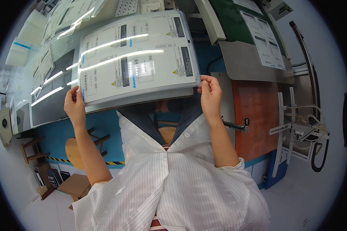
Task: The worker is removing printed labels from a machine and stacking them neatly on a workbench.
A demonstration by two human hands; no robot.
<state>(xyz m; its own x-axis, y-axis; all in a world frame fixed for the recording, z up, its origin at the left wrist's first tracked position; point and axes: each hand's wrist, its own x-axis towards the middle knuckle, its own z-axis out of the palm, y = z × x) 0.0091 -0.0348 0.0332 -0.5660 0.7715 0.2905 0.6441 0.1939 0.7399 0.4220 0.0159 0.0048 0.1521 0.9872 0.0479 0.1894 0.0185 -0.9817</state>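
A stack of glossy printed plastic sheets (142,90) lies in front of me, its near edge reaching past the glass-topped table toward my body. Pinched between thumb and fingers of my left hand (75,106) is the near left corner of the top sheet. My right hand (211,96) is closed on the near right corner, the fingertips on the transparent edge. How many layers each hand grips cannot be made out. Bright strips of lamp light reflect across the printed face.
More printed sheets (67,23) lie at the far left, near white rolls (32,27). On the right, a printed sheet (264,40) rests over a green belt (227,23) and metal plate (254,73). An orange-red panel (256,119) and a metal-framed mechanism (300,131) stand nearer.
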